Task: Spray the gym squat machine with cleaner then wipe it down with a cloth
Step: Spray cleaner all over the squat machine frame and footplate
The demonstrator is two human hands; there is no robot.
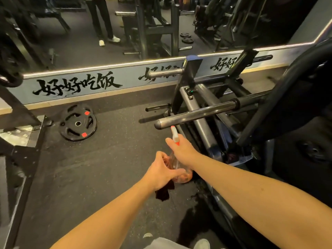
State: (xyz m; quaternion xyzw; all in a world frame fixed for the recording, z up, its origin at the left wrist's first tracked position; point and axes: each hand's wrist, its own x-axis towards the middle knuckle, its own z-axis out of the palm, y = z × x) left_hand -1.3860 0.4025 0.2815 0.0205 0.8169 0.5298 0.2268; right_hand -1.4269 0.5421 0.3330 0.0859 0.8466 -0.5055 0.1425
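Observation:
The squat machine (203, 112) fills the right half of the view, with a steel weight peg pointing toward me and grey frame rails below it. My right hand (183, 150) grips a clear spray bottle (175, 134) by its neck, the white and orange nozzle aimed at the tip of the peg. My left hand (161, 171) holds a dark red cloth (163, 193), which hangs beneath it, and touches the bottle's lower body.
A black weight plate (78, 122) with red tabs lies on the rubber floor at left. A dark frame (19, 141) stands at the far left. A mirror wall with a lettered base strip (77, 85) runs behind. My shoes (202, 244) show at the bottom.

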